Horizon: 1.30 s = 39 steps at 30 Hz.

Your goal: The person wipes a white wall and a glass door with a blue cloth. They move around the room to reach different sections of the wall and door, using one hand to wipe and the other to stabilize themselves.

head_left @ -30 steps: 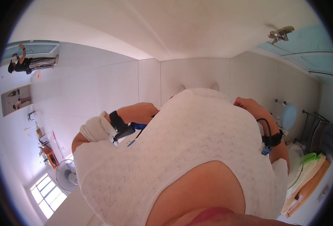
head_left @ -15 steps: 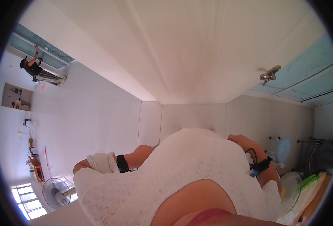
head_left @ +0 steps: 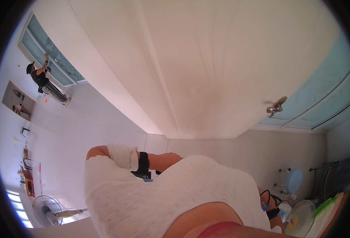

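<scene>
Hands both hide behind the big white knitted top (head_left: 163, 194), maybe busy with its cloth, so I cannot tell if they are open or closed; the left arm (head_left: 161, 160) lies along its upper edge, wearing a white wrap (head_left: 123, 156) and a black wrist band (head_left: 143, 161).

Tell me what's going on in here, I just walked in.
The camera is tipped up at the ceiling, so little handling shows. The wearer's white knit top fills the lower picture. Their left arm, with a white wrap and a black band, lies across it; the right arm, also banded, peeks out beside it. Whether either hand holds anything cannot be told. Another person reaches up at a window, and a standing fan is nearby.
</scene>
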Available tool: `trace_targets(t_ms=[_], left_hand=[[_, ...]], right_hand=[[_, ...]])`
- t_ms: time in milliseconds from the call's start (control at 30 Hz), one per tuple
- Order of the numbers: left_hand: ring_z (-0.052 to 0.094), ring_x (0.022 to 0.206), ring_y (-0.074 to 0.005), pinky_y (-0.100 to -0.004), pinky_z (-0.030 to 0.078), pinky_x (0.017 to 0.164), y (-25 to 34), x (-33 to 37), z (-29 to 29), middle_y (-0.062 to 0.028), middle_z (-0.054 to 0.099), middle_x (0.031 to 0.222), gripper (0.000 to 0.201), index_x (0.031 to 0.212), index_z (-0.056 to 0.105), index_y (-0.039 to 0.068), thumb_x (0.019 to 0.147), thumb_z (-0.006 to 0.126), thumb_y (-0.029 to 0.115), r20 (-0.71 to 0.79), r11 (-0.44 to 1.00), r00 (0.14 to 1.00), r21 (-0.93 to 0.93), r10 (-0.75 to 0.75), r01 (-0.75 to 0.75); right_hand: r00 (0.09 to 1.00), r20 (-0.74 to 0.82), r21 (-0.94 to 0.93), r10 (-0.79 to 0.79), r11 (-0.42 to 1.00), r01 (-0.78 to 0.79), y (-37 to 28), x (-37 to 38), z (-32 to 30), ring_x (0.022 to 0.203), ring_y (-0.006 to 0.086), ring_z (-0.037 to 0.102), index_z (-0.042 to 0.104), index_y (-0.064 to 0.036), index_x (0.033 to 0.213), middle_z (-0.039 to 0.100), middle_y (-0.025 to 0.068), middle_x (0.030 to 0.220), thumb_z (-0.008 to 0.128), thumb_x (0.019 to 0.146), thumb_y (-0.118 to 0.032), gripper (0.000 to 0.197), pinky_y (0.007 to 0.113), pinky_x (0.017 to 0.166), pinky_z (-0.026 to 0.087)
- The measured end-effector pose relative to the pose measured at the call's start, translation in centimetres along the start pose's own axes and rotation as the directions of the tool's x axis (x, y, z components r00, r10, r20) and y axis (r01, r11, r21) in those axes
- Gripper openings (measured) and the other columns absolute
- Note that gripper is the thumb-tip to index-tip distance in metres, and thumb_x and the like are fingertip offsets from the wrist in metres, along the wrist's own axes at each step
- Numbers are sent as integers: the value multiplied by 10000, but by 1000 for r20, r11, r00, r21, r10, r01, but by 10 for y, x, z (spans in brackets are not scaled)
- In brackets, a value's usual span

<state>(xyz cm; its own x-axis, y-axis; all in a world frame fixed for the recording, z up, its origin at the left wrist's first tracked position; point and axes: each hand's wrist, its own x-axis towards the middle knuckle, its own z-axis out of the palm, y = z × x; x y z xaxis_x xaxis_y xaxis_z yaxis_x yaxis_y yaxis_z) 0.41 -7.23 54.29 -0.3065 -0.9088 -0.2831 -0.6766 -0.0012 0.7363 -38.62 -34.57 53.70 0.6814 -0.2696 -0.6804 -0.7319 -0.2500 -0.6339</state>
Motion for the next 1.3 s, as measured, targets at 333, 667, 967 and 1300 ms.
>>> trace_targets(t_ms=[333,667,967,1300], left_hand=[[647,730,-302,-411,511,627,24,-2,-120,-112,660,815,311,1092,694,113,831,777,260,-637,902,695,430,333,-37],[455,1349,-405,-522,313,1119,-7,-63,-212,-154,513,1473,544,1380,530,26,922,686,273,-769,345,-14,270,639,899],[598,1156,-338,-455,444,993,19,-98,-214,-149,661,1232,447,1239,633,9,792,637,7,-391,586,-445,412,805,698],[345,1432,-468,-580,266,1157,-29,-46,-173,-214,412,1541,548,1375,547,39,944,654,359,-800,544,23,429,600,722]], right_hand=[[988,-136,274,65,961,-26,14,-72,16,877,187,634,651,-32,1130,704,78,992,697,913,-247,308,320,814,513],[982,-160,242,-104,960,141,1,-42,9,887,171,629,656,-28,1140,699,64,996,666,940,-223,279,310,827,508],[986,-122,81,-114,989,124,-8,-11,-5,930,157,636,674,-41,1133,708,65,1028,616,987,-192,218,306,856,510],[977,-144,-89,-158,985,146,-15,-14,-10,882,161,624,681,-84,1150,704,71,953,658,973,-263,254,311,815,508]])
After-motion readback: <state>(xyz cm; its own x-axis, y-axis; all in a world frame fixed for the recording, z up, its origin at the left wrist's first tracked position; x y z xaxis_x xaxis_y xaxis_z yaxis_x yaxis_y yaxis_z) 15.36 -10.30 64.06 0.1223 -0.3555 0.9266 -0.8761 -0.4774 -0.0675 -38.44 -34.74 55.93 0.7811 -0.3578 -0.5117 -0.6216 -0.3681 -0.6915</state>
